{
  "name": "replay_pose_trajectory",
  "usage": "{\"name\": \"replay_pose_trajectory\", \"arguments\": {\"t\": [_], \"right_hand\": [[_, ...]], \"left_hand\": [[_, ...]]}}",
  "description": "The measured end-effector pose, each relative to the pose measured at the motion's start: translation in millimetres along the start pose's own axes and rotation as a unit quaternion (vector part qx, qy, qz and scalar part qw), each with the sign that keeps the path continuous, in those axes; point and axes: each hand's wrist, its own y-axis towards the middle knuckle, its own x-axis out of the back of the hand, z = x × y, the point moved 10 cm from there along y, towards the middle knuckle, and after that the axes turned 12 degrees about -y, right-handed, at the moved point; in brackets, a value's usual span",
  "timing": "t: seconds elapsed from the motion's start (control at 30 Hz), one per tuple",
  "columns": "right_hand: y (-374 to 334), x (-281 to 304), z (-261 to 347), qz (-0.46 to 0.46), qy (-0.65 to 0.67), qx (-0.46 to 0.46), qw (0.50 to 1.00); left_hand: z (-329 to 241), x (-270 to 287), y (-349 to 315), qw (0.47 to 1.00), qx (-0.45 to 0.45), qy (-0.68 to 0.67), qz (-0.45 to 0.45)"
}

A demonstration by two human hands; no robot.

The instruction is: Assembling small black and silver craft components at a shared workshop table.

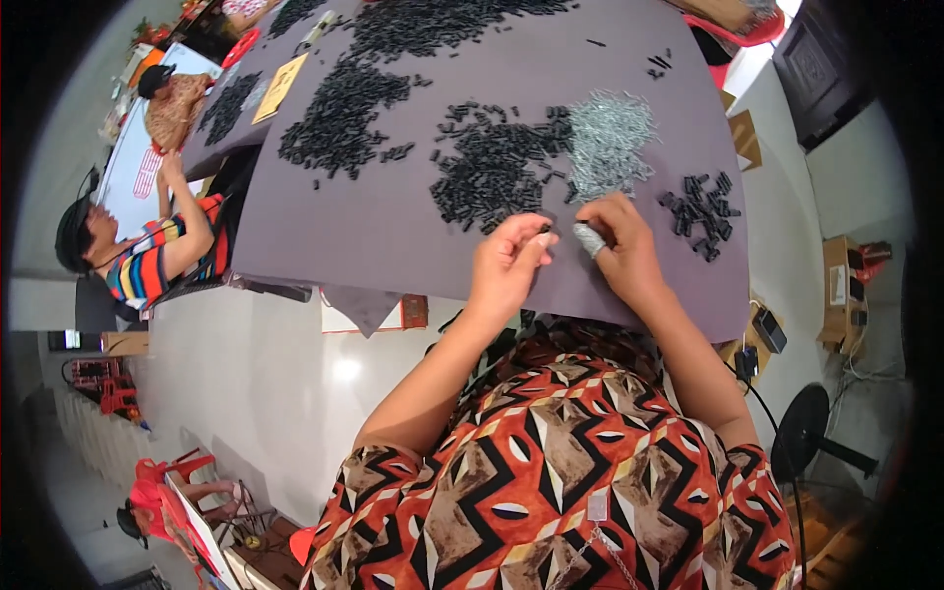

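My left hand [504, 264] is raised at the table's near edge, with thumb and forefinger pinched on a small black piece [545, 229]. Beside it, my right hand [627, 251] is closed with its fingertips together; what they hold, if anything, is too small to make out. A pale grey wrap [589, 239] covers its thumb. Just beyond the hands lie a heap of short black pieces [492, 167] and, touching it on the right, a heap of thin silvery metal pieces [610, 138]. Farther right sits a smaller group of black pieces [701, 211].
More black pieces [339, 118] spread over the grey-covered table [383, 226] at left and far back. A person in a striped shirt [167, 251] sits at the left, another person [177, 103] beyond. A black round-based stand [808, 433] and cardboard boxes [841, 285] are at right.
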Motion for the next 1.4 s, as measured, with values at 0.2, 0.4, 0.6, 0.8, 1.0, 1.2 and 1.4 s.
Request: {"name": "replay_pose_trajectory", "arguments": {"t": [0.2, 0.4, 0.6, 0.8, 1.0, 1.2, 1.4], "right_hand": [[-0.1, -2.4, -5.4, 0.001, 0.072, -0.005, 0.997], [0.3, -4.3, -16.5, -0.005, 0.134, -0.001, 0.991], [4.5, -10.9, -19.3, 0.020, 0.150, -0.024, 0.988], [4.1, -2.0, -8.4, 0.020, 0.123, 0.009, 0.992], [3.5, 11.3, 0.1, -0.029, 0.068, 0.046, 0.996], [4.5, 8.2, -3.6, 0.002, -0.018, 0.008, 1.000], [4.1, 38.0, -19.4, -0.131, 0.024, -0.040, 0.990]], "left_hand": [[-9.9, -17.7, 6.8, 0.983, 0.005, 0.179, 0.046], [-9.2, -29.3, 20.5, 0.962, -0.081, 0.254, 0.062], [-5.2, -18.3, 16.1, 0.981, -0.025, 0.184, 0.051], [-1.7, -22.6, 17.5, 0.979, -0.024, 0.196, 0.058], [-8.0, -28.2, 15.0, 0.972, -0.049, 0.218, 0.070], [-4.9, -18.3, 15.4, 0.986, -0.049, 0.153, 0.038], [-6.2, -18.0, 16.2, 0.982, -0.056, 0.178, 0.030]]}}
